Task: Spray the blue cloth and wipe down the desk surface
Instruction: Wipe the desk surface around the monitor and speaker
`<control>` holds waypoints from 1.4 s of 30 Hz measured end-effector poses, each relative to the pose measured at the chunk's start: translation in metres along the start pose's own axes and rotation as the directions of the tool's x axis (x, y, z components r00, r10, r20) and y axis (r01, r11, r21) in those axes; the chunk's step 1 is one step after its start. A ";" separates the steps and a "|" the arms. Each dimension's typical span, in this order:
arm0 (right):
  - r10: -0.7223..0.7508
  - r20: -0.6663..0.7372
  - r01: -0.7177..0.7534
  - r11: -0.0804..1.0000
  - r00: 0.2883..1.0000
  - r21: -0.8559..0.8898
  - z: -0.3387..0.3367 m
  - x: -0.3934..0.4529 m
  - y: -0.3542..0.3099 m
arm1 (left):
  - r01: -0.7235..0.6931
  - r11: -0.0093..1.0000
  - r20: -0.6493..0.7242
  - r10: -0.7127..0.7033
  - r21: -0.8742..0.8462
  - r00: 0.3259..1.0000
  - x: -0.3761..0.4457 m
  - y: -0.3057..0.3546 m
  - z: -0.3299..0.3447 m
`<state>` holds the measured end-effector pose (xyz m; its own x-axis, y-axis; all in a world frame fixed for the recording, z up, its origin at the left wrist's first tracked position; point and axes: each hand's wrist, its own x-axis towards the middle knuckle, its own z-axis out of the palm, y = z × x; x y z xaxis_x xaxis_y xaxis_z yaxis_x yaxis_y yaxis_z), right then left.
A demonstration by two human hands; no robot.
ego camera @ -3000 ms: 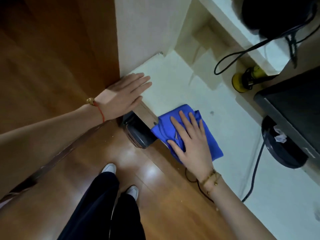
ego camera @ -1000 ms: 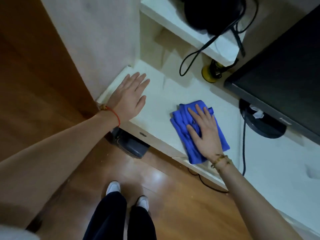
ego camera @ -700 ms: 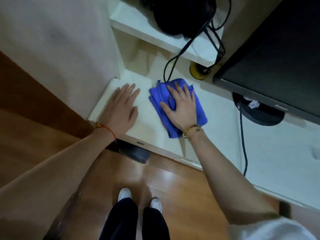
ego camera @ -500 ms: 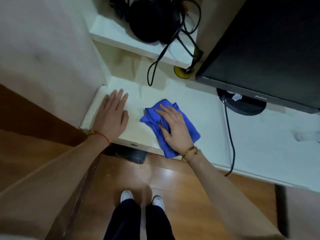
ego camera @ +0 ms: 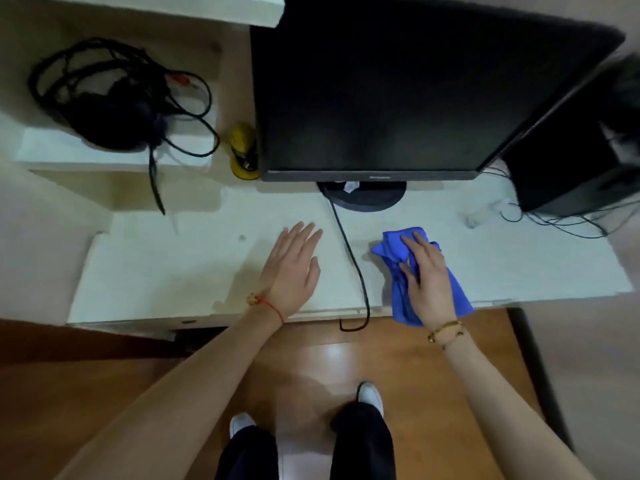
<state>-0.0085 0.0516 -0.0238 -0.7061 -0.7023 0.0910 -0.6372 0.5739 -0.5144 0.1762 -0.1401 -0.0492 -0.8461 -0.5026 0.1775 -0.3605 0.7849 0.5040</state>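
I'm mid-wipe: right hand point(ego camera: 427, 282), fingers spread, presses the blue cloth point(ego camera: 398, 251); left hand point(ego camera: 294, 268) flat, fingers together. Next, sweep toward three o'clock.

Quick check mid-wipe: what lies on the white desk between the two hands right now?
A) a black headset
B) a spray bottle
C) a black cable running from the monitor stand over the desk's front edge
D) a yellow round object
C: the thin black cable runs down from the round black monitor stand between the flat left hand and the right hand pressing the crumpled blue cloth on the white desk.
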 end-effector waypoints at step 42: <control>-0.456 0.345 0.468 0.882 0.820 0.053 -0.035 0.054 0.212 | 0.330 0.933 -0.047 -0.327 0.142 0.944 0.081 0.131 0.180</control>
<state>-0.1931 0.1499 -0.0980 -0.1822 -0.9832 0.0146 -0.8760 0.1556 -0.4565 -0.0106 -0.0128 -0.1205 -0.6623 -0.7481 0.0423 -0.6716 0.6177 0.4091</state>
